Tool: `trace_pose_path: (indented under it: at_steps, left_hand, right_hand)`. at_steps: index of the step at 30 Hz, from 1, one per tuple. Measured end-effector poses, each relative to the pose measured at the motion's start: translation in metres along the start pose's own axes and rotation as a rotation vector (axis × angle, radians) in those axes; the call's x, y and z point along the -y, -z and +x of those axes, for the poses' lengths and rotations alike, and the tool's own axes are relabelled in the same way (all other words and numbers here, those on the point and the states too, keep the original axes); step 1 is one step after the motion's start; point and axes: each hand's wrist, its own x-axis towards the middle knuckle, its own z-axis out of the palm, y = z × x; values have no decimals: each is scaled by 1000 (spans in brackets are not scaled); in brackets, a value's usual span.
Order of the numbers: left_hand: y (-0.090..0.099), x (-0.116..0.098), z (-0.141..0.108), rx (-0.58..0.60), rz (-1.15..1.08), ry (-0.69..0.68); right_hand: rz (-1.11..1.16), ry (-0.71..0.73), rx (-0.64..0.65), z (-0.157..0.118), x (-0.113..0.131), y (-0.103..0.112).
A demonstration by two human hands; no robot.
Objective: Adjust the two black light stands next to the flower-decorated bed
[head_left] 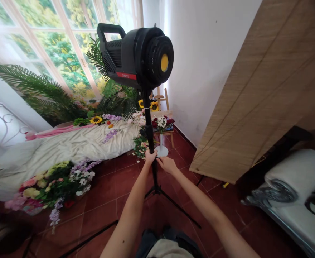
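Note:
A black studio light [129,53] with a top handle and a yellow round front sits on top of a black light stand [149,123]. My left hand [150,156] is wrapped round the pole low down, above the spread legs. Close against the pole's right side, my right hand [166,164] has its fingers pinched at the pole or a small part on it; that part is hidden. The stand is upright, its legs on the red tile floor [103,190].
A bed with cream cloth [114,141] and scattered flowers lies to the left, a flower arrangement [52,182] in front. Behind the stand are a wooden easel [170,139] and a white round base [163,152]. A bamboo blind [235,118] and a white upholstered seat [294,175] are right.

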Motion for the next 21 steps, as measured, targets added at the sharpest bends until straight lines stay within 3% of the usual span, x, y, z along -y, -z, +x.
trace_pose_path:
  at_steps: [3, 8, 14, 16, 18, 21]
  left_hand:
    - [-1, 2, 0, -21, -16, 0]
    - [2, -4, -7, 14, -14, -17]
    - [3, -13, -27, 0, -101, -107]
    - [8, -5, -46, -46, -167, -145]
    - [23, 16, -79, -84, -199, -87]
    - [73, 73, -164, -13, -69, 244]
  right_hand:
    - [35, 105, 20, 7, -11, -4]
    - [291, 49, 75, 7, -17, -19]
    - [285, 6, -33, 5, -15, -30]
    - [244, -32, -91, 4, -13, -35]
    - [214, -92, -141, 1, -10, -42]
    - [158, -221, -189, -4, -2, -54]
